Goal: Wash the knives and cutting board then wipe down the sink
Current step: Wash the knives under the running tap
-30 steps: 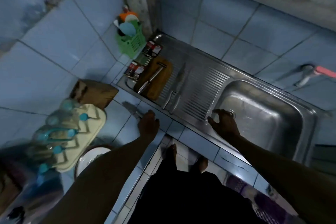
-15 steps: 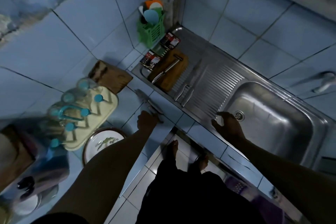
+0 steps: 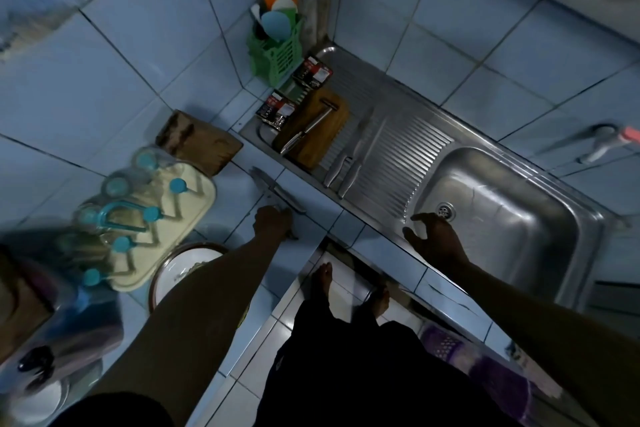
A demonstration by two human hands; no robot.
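Note:
Two steel knives [image 3: 277, 191] lie on the blue tiled counter left of the sink. My left hand [image 3: 273, 222] is curled over the near handle end, and a handle tip pokes out below my fingers. A wooden cutting board [image 3: 325, 135] rests on the steel drainboard with a steel-handled knife [image 3: 306, 132] lying across it. Two more knives [image 3: 343, 170] lie on the drainboard ridges beside it. My right hand [image 3: 435, 236] rests flat with fingers spread on the front rim of the steel sink [image 3: 509, 239], holding nothing.
A green utensil basket [image 3: 277, 52] and two dark packets [image 3: 312, 73] stand in the corner. A wooden block [image 3: 197, 142], a cream rack of glasses [image 3: 156, 215] and a plate [image 3: 180, 270] fill the left counter. The tap [image 3: 604, 146] juts from the right wall.
The view has swung slightly. My left hand has edged forward and curled onto the knife handle on the counter. My right hand stays on the sink rim.

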